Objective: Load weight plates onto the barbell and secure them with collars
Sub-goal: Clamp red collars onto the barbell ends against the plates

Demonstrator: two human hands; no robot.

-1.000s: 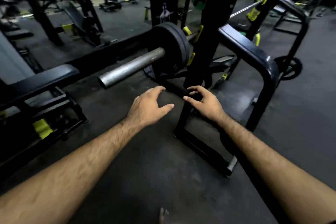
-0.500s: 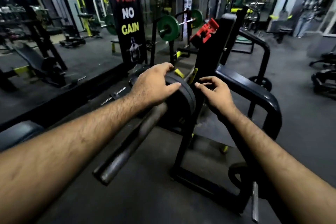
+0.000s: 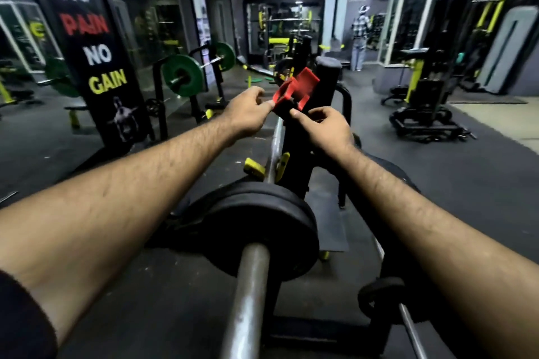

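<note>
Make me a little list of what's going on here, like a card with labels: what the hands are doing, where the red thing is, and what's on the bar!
place: a gym
left hand: pinches the near left edge of the red collar
right hand: fingers curled at the lower edge of the collar
red collar: up on the black rack upright, not on the bar yet
barbell sleeve: bare steel end, pointing toward the camera
black weight plates: already on the sleeve
collar on sleeve: none seen
background: a second barbell with green plates
</note>
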